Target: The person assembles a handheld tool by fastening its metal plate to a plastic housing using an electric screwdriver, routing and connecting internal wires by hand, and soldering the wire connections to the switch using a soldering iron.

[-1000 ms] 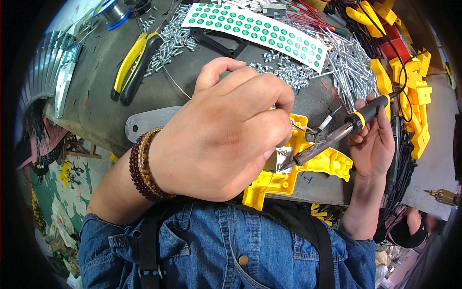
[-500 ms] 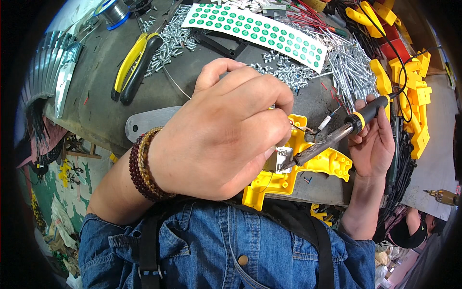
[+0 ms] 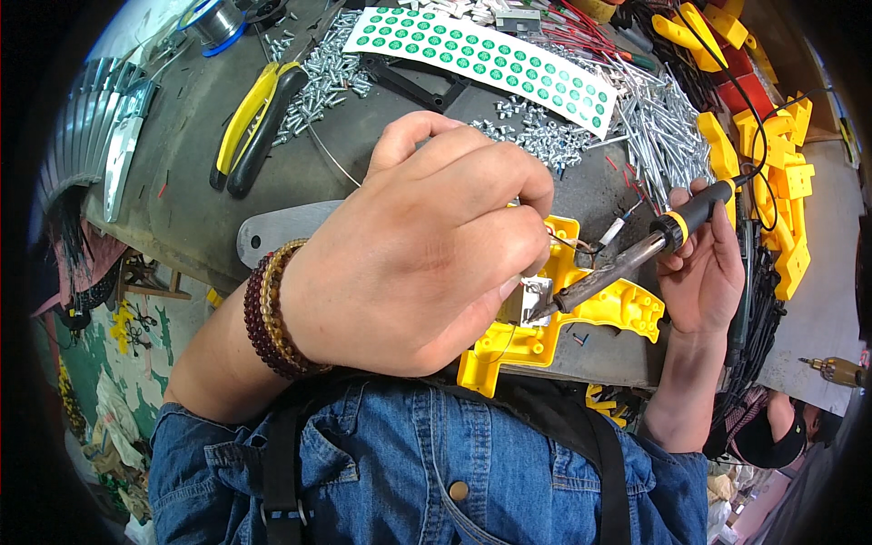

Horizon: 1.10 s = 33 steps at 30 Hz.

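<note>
My right hand [image 3: 701,286] grips the black handle of a soldering iron [image 3: 625,259], whose tip points down and left. That tip meets, or nearly meets, a small whitish metal-faced part [image 3: 536,298] inside a yellow plastic housing [image 3: 627,307]. Over the housing's left side, my left hand [image 3: 422,245] is closed in a pinch. Its fingertips and whatever they hold are hidden behind the hand. Thin wires run from the housing to a small white cylindrical part [image 3: 611,232]. A grey metal blade [image 3: 283,232] with a hole lies partly under my left hand.
Yellow-and-black pliers [image 3: 250,127] lie left of loose screws [image 3: 327,77]. Beyond my hands are a sheet of green round stickers [image 3: 481,59], small metal fittings [image 3: 545,136] and long screws [image 3: 668,136]. A solder spool [image 3: 214,24] stands far left; yellow housings [image 3: 792,182] crowd the right.
</note>
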Tool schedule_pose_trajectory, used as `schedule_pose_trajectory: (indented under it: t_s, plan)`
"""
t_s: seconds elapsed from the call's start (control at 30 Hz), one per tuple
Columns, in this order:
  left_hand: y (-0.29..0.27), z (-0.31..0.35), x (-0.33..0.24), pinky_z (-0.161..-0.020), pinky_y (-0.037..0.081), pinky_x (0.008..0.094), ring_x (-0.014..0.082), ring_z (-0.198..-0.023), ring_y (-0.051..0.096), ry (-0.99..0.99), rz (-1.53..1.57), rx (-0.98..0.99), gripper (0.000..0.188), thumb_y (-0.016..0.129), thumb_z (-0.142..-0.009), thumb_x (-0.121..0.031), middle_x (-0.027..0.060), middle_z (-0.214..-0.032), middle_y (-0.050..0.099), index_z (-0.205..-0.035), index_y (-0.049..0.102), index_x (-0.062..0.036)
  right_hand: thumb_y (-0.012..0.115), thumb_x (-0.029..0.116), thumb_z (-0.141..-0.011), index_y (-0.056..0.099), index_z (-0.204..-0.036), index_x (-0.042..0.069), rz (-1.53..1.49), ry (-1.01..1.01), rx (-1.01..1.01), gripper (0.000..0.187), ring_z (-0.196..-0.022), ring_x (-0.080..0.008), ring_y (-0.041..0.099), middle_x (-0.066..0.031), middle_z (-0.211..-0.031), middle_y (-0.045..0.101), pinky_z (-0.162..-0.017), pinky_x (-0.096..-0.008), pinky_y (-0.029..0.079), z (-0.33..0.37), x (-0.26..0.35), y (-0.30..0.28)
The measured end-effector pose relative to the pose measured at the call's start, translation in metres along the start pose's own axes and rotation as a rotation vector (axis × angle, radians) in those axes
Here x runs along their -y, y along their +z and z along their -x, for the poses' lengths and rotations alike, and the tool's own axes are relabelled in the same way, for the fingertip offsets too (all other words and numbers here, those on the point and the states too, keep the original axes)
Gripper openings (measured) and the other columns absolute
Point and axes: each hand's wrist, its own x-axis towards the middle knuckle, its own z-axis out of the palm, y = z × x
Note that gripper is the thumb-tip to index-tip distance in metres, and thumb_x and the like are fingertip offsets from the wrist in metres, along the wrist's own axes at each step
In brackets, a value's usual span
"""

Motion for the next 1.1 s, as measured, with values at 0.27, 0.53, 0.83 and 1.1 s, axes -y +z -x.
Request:
schedule_pose_trajectory:
  t_s: [0.27,0.53,0.83,1.1]
  plan:
    - [-0.012,0.001,-0.002,-0.097,0.035,0.0468,0.0294,-0.099,0.055,-0.028,0.038,0.028,0.029,0.068,-0.070,-0.011,0.0111,-0.109,0.056,-0.098,0.060,-0.0069,0.038,0.029,-0.106,0.044,-0.136,0.003,0.011,0.007,0.011,0.040,-0.070,-0.0116,0.057,-0.0160,-0.121,0.060,-0.060,-0.0256,0.050,-0.002,0.000,-0.001]
    - [-0.039,0.018,0.005,-0.087,0.042,0.0397,0.0291,-0.092,0.059,-0.148,-0.187,0.084,0.016,0.073,-0.076,-0.013,0.0068,-0.089,0.061,-0.086,0.063,-0.0066,0.039,0.027,-0.106,0.045,-0.135,0.003,0.001,-0.009,0.025,0.038,-0.070,-0.0110,0.059,-0.0150,-0.118,0.062,-0.059,-0.0247,0.049,-0.001,-0.001,0.003]
    - [-0.037,0.021,0.010,-0.076,0.046,0.0374,0.0290,-0.082,0.060,-0.205,-0.146,-0.085,0.014,0.070,-0.078,-0.003,0.0119,-0.089,0.061,-0.088,0.061,-0.0002,0.049,0.030,-0.102,0.053,-0.125,0.007,0.032,-0.001,-0.005,0.033,-0.071,-0.0096,0.057,-0.0091,-0.107,0.065,-0.062,-0.0247,0.048,0.000,-0.001,0.005]
    - [-0.016,0.016,0.000,-0.073,0.050,0.0370,0.0326,-0.081,0.061,-0.237,-0.119,-0.172,0.010,0.066,-0.080,-0.002,0.0142,-0.086,0.062,-0.088,0.061,-0.0009,0.049,0.028,-0.102,0.053,-0.123,0.004,0.033,-0.029,0.005,0.032,-0.071,-0.0099,0.058,-0.0100,-0.104,0.065,-0.062,-0.0253,0.049,-0.001,0.000,0.011]
